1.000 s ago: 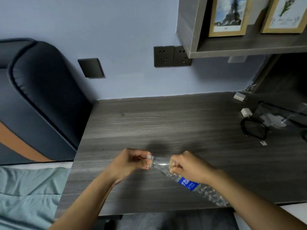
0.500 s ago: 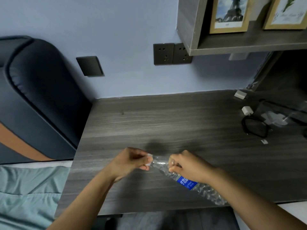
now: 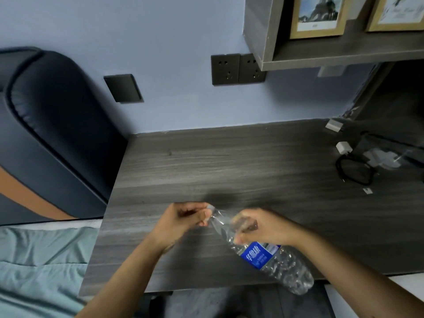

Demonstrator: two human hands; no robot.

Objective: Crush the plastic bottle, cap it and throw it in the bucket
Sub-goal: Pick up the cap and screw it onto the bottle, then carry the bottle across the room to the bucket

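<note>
A clear, crumpled plastic bottle [image 3: 270,260] with a blue label slants over the near edge of the dark wooden desk [image 3: 229,161], its neck up and to the left. My right hand [image 3: 263,227] grips the bottle just above the label. My left hand [image 3: 183,218] is closed around the bottle's mouth, fingertips pinched on the cap there; the cap itself is almost hidden by the fingers. No bucket is in view.
At the desk's far right lie white charger plugs [image 3: 343,147] and a coiled black cable [image 3: 354,169]. A shelf [image 3: 344,56] with framed pictures hangs above. A dark padded headboard [image 3: 52,125] and a pale green bedsheet [image 3: 39,260] lie to the left.
Both hands and the bottle stay in nearly the same place. My left fingers have shifted around the bottle's mouth, covering more of the cap.
</note>
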